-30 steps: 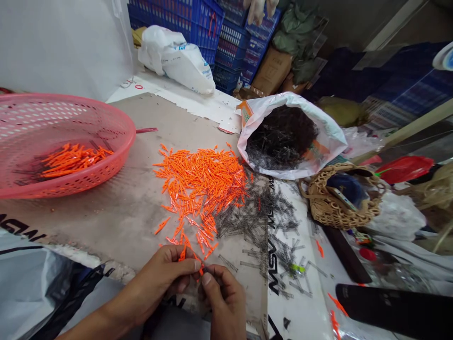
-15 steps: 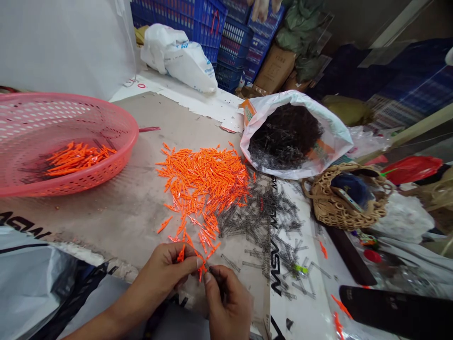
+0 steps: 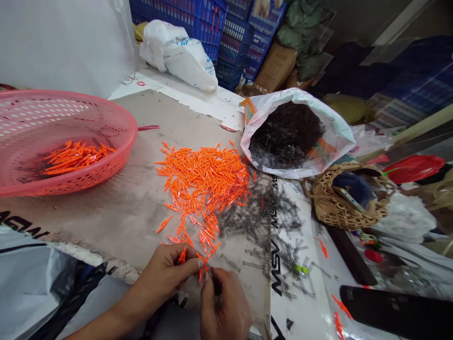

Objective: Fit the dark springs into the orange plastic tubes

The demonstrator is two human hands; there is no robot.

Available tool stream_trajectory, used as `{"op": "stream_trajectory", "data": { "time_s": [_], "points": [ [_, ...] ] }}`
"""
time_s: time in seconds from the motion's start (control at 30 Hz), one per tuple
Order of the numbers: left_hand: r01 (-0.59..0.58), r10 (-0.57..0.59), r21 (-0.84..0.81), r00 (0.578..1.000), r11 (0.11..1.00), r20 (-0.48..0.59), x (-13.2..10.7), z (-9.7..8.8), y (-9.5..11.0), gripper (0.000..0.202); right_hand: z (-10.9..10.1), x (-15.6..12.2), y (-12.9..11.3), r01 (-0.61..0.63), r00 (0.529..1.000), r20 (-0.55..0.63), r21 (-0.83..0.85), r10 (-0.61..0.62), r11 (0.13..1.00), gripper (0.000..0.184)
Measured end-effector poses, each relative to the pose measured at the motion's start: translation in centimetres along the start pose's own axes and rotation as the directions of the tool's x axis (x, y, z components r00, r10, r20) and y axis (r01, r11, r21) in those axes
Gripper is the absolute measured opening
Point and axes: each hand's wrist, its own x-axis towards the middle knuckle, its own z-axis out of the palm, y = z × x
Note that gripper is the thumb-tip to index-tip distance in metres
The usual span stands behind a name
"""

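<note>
My left hand is closed at the table's front edge, pinching small pointed orange plastic pieces. Thumb and fingertips of my right hand are pressed together at the lower end of an orange piece beside the left fingertips. What sits between those right fingers is hidden. Just beyond both hands spreads a pile of orange plastic pieces. Thin dark coil springs lie heaped against the pile's right side, with a few loose ones close to my right hand.
A pink perforated basket at left holds orange pieces and springs. Behind the springs, a white bag lies open, full of dark springs. A woven basket, a black flat object and a white plastic bag surround the work area.
My right hand has shifted slightly left, its thumb and fingers closing nearer the left fingertips. The left hand stays almost in place with its orange pieces.
</note>
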Motion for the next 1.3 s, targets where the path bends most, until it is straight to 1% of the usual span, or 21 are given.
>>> {"op": "stream_trajectory", "data": {
  "time_s": [0.13,0.23,0.3,0.43,0.57,0.63,0.67,0.73,0.8,0.9,0.93,0.97,1.0,1.07,1.1,1.13,1.2,1.3],
  "points": [
    [-0.058,0.058,0.010,0.998,0.998,0.019,-0.2,0.0,0.4,0.031,0.3,-0.2,-0.3,0.034,0.998,-0.045,-0.098,-0.039,0.995,0.010],
    [-0.083,0.083,0.016,0.996,0.996,0.023,-0.3,0.0,0.6,0.030,0.3,-0.3,-0.4,0.024,0.998,-0.052,-0.117,-0.031,0.993,0.009],
    [-0.058,0.058,-0.002,0.998,0.998,0.014,-0.3,0.0,0.5,0.029,0.2,-0.2,-0.4,-0.003,1.000,-0.030,-0.085,0.001,0.996,0.009],
    [0.011,-0.010,-0.047,1.000,0.999,0.018,-0.3,-0.1,0.4,0.029,-0.2,0.1,-0.2,-0.095,0.993,0.077,0.055,0.090,0.994,0.011],
    [0.029,-0.026,-0.068,0.999,0.997,0.044,-0.3,-0.3,0.3,0.027,-0.5,0.6,-0.3,-0.199,0.974,0.143,0.151,0.178,0.968,0.014],
    [0.019,-0.014,-0.081,0.998,0.997,0.059,-0.3,-0.3,0.1,0.028,-0.5,0.7,-0.3,-0.291,0.942,0.228,0.186,0.247,0.939,0.019],
    [0.018,-0.012,-0.099,0.998,0.995,0.068,-0.3,-0.3,0.0,0.028,-0.4,0.8,-0.3,-0.359,0.913,0.283,0.209,0.295,0.910,0.023],
    [0.028,-0.015,-0.153,0.996,0.988,0.088,-0.3,-0.3,-0.3,0.028,-0.2,0.8,-0.2,-0.504,0.840,0.376,0.271,0.392,0.820,0.030],
    [0.040,-0.020,-0.209,0.995,0.977,0.098,-0.3,-0.2,-0.4,0.025,0.0,0.7,0.0,-0.592,0.794,0.400,0.340,0.457,0.731,0.033],
    [0.048,-0.019,-0.250,0.993,0.967,0.118,-0.2,-0.1,-0.5,0.023,0.1,0.7,0.0,-0.676,0.735,0.439,0.417,0.516,0.608,0.033],
    [0.052,-0.020,-0.253,0.992,0.966,0.127,-0.1,-0.1,-0.5,0.023,0.1,0.8,-0.1,-0.692,0.721,0.450,0.425,0.527,0.583,0.031],
    [0.056,-0.022,-0.250,0.990,0.967,0.137,-0.1,-0.1,-0.5,0.022,0.1,0.9,-0.2,-0.693,0.720,0.449,0.426,0.529,0.581,0.028],
    [0.056,-0.022,-0.241,0.990,0.969,0.141,-0.1,-0.1,-0.5,0.022,0.0,1.0,-0.3,-0.674,0.737,0.430,0.422,0.521,0.606,0.023],
    [0.049,-0.020,-0.214,0.991,0.976,0.135,-0.2,-0.3,-0.4,0.023,-0.1,1.1,-0.5,-0.584,0.808,0.366,0.396,0.461,0.709,0.016],
    [0.039,-0.014,-0.193,0.992,0.980,0.128,-0.3,-0.3,-0.3,0.023,-0.2,1.1,-0.5,-0.536,0.838,0.348,0.378,0.421,0.754,0.013],
    [0.025,-0.004,-0.172,0.992,0.985,0.122,-0.4,-0.4,-0.1,0.024,-0.2,1.1,-0.5,-0.498,0.857,0.341,0.361,0.385,0.788,0.012],
    [-0.007,0.021,-0.127,0.994,0.992,0.111,-0.5,-0.4,0.2,0.025,-0.4,1.1,-0.5,-0.439,0.882,0.338,0.332,0.329,0.835,0.013],
    [-0.053,0.059,-0.062,0.993,0.997,0.102,-0.7,-0.4,0.6,0.025,-0.6,1.1,-0.5,-0.352,0.915,0.311,0.313,0.255,0.882,0.014]
  ]
}}
